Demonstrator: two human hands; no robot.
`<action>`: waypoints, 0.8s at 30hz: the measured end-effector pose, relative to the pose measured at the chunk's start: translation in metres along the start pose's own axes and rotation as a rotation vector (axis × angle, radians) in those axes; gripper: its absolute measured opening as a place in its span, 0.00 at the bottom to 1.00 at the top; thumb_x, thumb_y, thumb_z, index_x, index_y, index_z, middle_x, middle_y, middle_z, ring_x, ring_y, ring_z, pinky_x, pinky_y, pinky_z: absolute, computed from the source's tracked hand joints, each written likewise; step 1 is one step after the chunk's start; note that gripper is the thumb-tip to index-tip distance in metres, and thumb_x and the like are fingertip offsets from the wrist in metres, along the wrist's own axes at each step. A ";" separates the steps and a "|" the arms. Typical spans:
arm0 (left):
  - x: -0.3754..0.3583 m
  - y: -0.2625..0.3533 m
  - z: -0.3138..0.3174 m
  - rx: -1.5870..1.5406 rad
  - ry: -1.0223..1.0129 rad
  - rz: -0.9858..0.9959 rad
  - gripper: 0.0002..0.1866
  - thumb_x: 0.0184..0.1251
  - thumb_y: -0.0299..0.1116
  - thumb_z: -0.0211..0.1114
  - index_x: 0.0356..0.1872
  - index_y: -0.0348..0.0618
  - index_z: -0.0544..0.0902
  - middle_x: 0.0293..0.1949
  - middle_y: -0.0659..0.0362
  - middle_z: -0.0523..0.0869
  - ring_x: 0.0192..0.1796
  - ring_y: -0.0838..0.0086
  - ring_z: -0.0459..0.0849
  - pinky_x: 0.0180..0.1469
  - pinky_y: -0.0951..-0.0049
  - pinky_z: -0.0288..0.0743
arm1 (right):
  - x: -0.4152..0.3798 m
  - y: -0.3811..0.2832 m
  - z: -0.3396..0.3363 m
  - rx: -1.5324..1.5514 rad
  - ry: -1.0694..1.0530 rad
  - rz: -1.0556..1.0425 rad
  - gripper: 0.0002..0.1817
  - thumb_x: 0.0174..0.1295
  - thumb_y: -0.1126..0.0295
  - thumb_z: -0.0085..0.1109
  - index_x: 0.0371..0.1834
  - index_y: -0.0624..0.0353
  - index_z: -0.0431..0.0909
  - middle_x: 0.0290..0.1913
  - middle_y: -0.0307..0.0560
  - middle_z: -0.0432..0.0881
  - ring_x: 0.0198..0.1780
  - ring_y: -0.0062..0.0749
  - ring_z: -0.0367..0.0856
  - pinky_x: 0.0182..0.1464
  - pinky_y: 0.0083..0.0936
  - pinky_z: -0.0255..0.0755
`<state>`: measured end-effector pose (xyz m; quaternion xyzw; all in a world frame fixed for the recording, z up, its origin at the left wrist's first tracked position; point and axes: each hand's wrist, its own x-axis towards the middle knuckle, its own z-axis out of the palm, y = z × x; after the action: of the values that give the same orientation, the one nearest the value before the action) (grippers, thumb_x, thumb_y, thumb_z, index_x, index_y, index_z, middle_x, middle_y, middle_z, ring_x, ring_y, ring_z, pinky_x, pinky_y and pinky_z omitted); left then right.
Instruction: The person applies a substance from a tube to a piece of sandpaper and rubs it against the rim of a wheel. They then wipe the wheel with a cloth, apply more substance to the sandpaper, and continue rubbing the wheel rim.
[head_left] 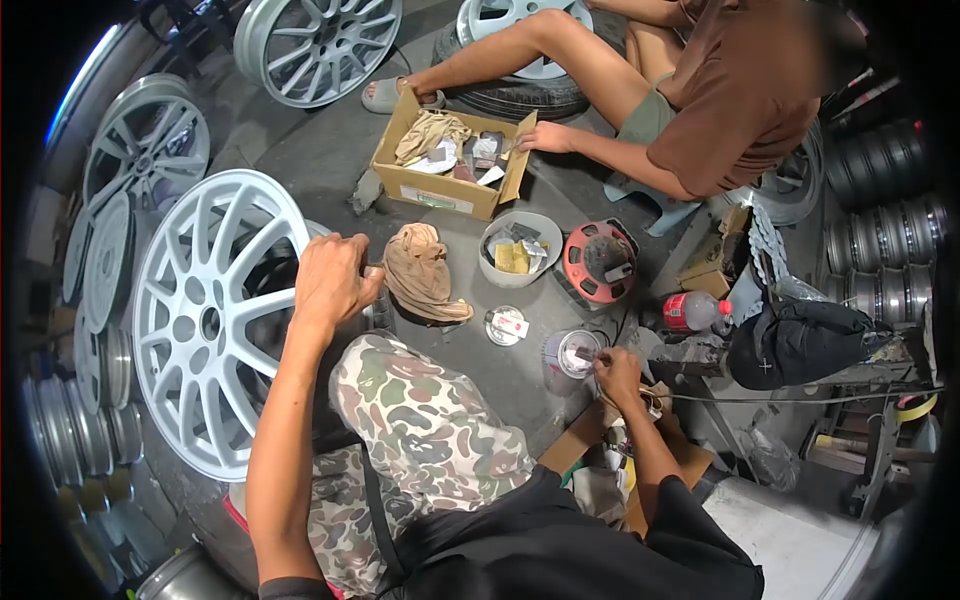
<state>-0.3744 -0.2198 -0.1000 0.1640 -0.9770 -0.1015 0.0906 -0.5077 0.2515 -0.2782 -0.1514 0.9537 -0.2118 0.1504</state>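
The right hand point(618, 372) of the person pinched a small flat tool point(586, 354) between its fingers, at the mouth of an open tin can point(566, 375). The can stood upright on the grey floor point(490, 385). The left hand point(340, 278) was at the upper right edge of a white multi-spoke alloy wheel point(192, 313), which stood tilted beside the left forearm. Its fingers were curled inward, but whether they gripped the rim or held some small thing could not be told.

For this step, it seemed wise to keep the tool low over the opening and to wipe it on the can's inner edge, so that nothing dripped outside. A light pinch would probably give the best control, and the can, held by no hand, could tip if it were pushed sideways.

About the edges: a round lid point(503, 326) lay near the can, toward the wheel, and a red-and-black round device point(600, 262) stood behind it. A cardboard box point(570, 440) was close under the right forearm. The freest way to the wheel appeared to pass over the bare floor between the lid and the camouflage-covered knee point(425, 395).
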 end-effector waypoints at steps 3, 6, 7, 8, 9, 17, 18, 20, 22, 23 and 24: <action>0.001 -0.001 0.001 0.006 -0.007 -0.005 0.10 0.48 0.35 0.66 0.23 0.36 0.81 0.24 0.44 0.83 0.34 0.48 0.82 0.45 0.53 0.75 | 0.001 -0.007 0.016 -0.140 -0.009 -0.024 0.08 0.55 0.71 0.68 0.37 0.57 0.90 0.38 0.59 0.88 0.42 0.59 0.87 0.46 0.47 0.80; 0.000 0.000 0.003 0.007 -0.012 -0.018 0.11 0.49 0.36 0.65 0.23 0.36 0.81 0.24 0.44 0.84 0.34 0.49 0.83 0.45 0.52 0.75 | 0.006 -0.003 0.036 -0.265 0.024 -0.099 0.09 0.53 0.69 0.68 0.37 0.55 0.91 0.37 0.59 0.89 0.41 0.59 0.88 0.46 0.50 0.80; 0.000 0.000 0.002 0.001 -0.001 -0.020 0.11 0.49 0.36 0.65 0.23 0.36 0.81 0.25 0.44 0.84 0.35 0.49 0.83 0.45 0.52 0.76 | 0.009 -0.003 0.040 -0.261 0.028 -0.108 0.09 0.53 0.69 0.68 0.37 0.55 0.91 0.37 0.59 0.89 0.41 0.59 0.88 0.46 0.50 0.80; 0.001 -0.001 0.003 0.008 0.009 -0.024 0.11 0.49 0.36 0.65 0.23 0.36 0.81 0.25 0.44 0.84 0.35 0.49 0.83 0.45 0.52 0.76 | 0.010 0.002 0.047 -0.317 0.035 -0.147 0.08 0.53 0.70 0.68 0.36 0.56 0.90 0.37 0.59 0.88 0.40 0.59 0.88 0.45 0.50 0.80; 0.000 -0.004 0.005 0.005 0.003 -0.001 0.12 0.49 0.37 0.65 0.25 0.36 0.81 0.25 0.43 0.84 0.34 0.47 0.83 0.44 0.51 0.75 | 0.014 0.006 0.055 -0.373 0.044 -0.188 0.07 0.52 0.70 0.68 0.34 0.56 0.90 0.37 0.60 0.88 0.40 0.59 0.88 0.45 0.51 0.80; 0.003 -0.001 0.003 0.012 -0.036 -0.031 0.13 0.48 0.38 0.66 0.24 0.36 0.82 0.25 0.43 0.85 0.36 0.49 0.85 0.48 0.53 0.77 | 0.028 0.015 0.044 -0.158 -0.126 0.011 0.10 0.52 0.62 0.70 0.37 0.46 0.93 0.38 0.51 0.90 0.40 0.52 0.90 0.47 0.43 0.83; 0.002 -0.001 0.002 0.009 -0.033 -0.039 0.12 0.49 0.37 0.66 0.25 0.37 0.82 0.25 0.43 0.85 0.35 0.49 0.85 0.48 0.53 0.77 | 0.028 0.016 0.039 -0.145 -0.132 0.107 0.10 0.55 0.63 0.71 0.39 0.49 0.93 0.38 0.50 0.91 0.38 0.45 0.91 0.47 0.37 0.82; 0.003 -0.001 0.002 0.008 -0.031 -0.038 0.12 0.50 0.37 0.66 0.27 0.37 0.82 0.26 0.43 0.85 0.36 0.49 0.85 0.48 0.53 0.77 | 0.030 0.033 0.033 -0.019 -0.108 0.154 0.09 0.55 0.64 0.71 0.38 0.52 0.92 0.35 0.48 0.91 0.37 0.38 0.90 0.44 0.34 0.81; 0.003 0.000 0.003 0.006 -0.034 -0.032 0.11 0.52 0.36 0.65 0.29 0.37 0.82 0.27 0.44 0.86 0.36 0.49 0.86 0.49 0.53 0.77 | 0.026 0.042 0.022 0.231 -0.121 0.246 0.07 0.59 0.70 0.71 0.37 0.62 0.89 0.30 0.41 0.88 0.33 0.22 0.84 0.37 0.23 0.76; 0.003 0.000 0.003 -0.025 -0.014 -0.021 0.11 0.54 0.35 0.65 0.31 0.37 0.82 0.28 0.45 0.87 0.36 0.49 0.86 0.48 0.52 0.78 | 0.024 0.053 0.021 0.235 -0.117 0.247 0.07 0.59 0.70 0.71 0.37 0.62 0.89 0.30 0.41 0.88 0.33 0.22 0.84 0.37 0.23 0.76; 0.002 0.001 0.003 -0.055 0.006 -0.010 0.11 0.56 0.35 0.65 0.33 0.37 0.81 0.29 0.45 0.87 0.36 0.48 0.87 0.46 0.52 0.78 | 0.022 0.064 0.018 0.425 -0.129 0.291 0.08 0.59 0.70 0.69 0.38 0.62 0.88 0.30 0.41 0.87 0.32 0.22 0.84 0.36 0.24 0.77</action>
<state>-0.3774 -0.2197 -0.1020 0.1668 -0.9727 -0.1284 0.0977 -0.5356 0.2926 -0.3276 0.0090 0.8880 -0.3733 0.2683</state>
